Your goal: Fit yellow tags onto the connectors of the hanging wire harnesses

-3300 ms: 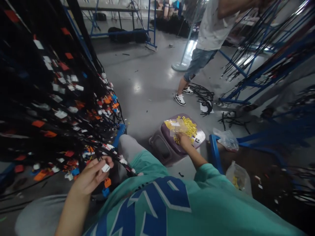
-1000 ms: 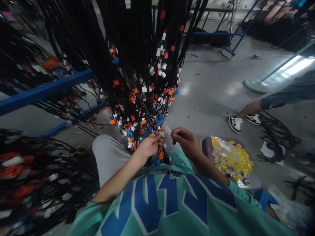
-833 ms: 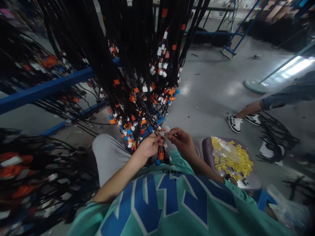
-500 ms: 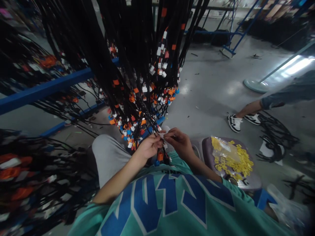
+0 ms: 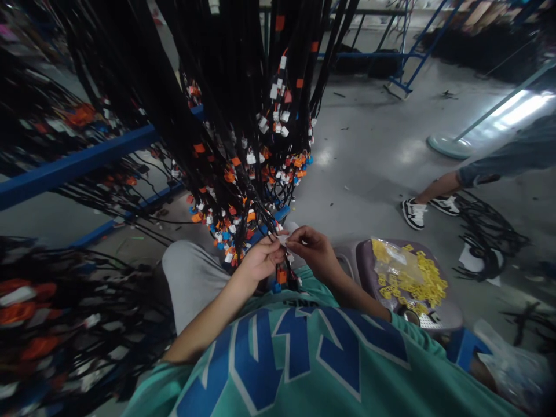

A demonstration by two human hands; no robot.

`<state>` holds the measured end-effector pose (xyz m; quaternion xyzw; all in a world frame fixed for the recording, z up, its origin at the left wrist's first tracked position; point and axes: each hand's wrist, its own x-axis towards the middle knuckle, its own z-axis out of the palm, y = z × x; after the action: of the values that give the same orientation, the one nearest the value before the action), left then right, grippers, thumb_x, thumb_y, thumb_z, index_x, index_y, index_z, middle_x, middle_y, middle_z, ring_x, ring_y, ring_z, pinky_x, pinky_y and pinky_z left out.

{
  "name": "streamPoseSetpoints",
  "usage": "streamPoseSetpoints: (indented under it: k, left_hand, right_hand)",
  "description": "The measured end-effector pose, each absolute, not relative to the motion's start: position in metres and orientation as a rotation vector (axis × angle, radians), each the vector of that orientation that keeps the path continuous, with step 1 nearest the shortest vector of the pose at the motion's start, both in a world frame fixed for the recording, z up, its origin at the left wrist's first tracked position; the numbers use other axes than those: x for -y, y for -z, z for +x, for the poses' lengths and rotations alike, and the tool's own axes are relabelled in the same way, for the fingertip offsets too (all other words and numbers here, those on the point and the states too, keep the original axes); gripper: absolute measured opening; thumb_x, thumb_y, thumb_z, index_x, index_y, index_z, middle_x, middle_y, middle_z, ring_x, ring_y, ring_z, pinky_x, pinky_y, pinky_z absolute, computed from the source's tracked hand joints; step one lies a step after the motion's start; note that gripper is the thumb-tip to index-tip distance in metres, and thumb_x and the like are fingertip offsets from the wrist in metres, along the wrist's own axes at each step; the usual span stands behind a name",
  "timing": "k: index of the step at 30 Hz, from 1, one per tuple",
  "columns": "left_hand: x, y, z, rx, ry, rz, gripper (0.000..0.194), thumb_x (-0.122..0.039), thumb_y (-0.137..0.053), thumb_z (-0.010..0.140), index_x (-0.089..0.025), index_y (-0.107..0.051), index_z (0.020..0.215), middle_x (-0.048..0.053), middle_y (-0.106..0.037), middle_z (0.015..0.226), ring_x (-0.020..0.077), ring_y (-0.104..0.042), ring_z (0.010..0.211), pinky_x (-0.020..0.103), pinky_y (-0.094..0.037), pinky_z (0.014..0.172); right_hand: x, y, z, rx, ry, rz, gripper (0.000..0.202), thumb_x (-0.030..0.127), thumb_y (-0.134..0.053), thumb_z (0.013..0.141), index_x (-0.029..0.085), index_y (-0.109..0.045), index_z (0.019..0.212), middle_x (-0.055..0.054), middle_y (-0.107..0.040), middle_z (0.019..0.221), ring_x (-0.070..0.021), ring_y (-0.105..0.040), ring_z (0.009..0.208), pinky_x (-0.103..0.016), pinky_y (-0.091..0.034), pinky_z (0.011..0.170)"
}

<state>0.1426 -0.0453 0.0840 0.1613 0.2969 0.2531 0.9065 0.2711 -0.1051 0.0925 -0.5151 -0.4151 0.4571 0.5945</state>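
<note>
My left hand (image 5: 263, 259) is closed on a small white connector (image 5: 282, 238) at the end of a black wire harness. My right hand (image 5: 313, 250) pinches at the same white piece from the right, thumb and forefinger together. Fingers cover much of the connector, so its details are hard to make out. Just below my hands hang an orange connector (image 5: 282, 277) and a blue connector (image 5: 277, 287). Black harnesses (image 5: 230, 75) hang in front of me, their ends crowded with white, orange, red and blue connectors.
A blue rail (image 5: 78, 159) runs along the left, with more harnesses around it. To my right, a stool (image 5: 367, 272) carries yellow plastic pieces (image 5: 428, 284) and a clear bag (image 5: 397, 260). Another person's shoe (image 5: 413, 214) is beyond, near black cables (image 5: 495, 226) on the floor.
The view has shifted slightly, so the hanging harnesses sit a little further left. Both hands stay together at the white connector, with only slight finger movement.
</note>
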Motion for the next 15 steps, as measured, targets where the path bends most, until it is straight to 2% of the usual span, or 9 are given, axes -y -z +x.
streamPoseSetpoints:
  k: [7, 15]
  left_hand:
    - [0.047, -0.087, 0.144, -0.645, -0.533, 0.414, 0.017, 0.0, -0.066, 0.065, -0.01, -0.062, 0.078, -0.004, -0.05, 0.053, 0.0017, -0.037, 0.038, 0.014, -0.03, 0.039]
    - [0.046, -0.086, 0.144, -0.684, -0.508, 0.435, 0.021, -0.002, -0.069, 0.063, -0.011, -0.064, 0.081, -0.006, -0.047, 0.049, 0.0018, -0.037, 0.036, 0.014, -0.028, 0.036]
  right_hand:
    - [0.103, -0.097, 0.275, 0.901, -1.209, -1.185, 0.027, 0.035, -0.076, 0.061, 0.019, -0.064, 0.079, 0.004, -0.051, 0.066, -0.008, -0.047, 0.057, -0.022, -0.04, 0.05]
    - [0.101, -0.09, 0.281, 0.817, -1.346, -1.121, 0.03, 0.036, -0.081, 0.057, 0.018, -0.06, 0.069, 0.005, -0.056, 0.061, -0.0077, -0.052, 0.051, -0.024, -0.049, 0.051]
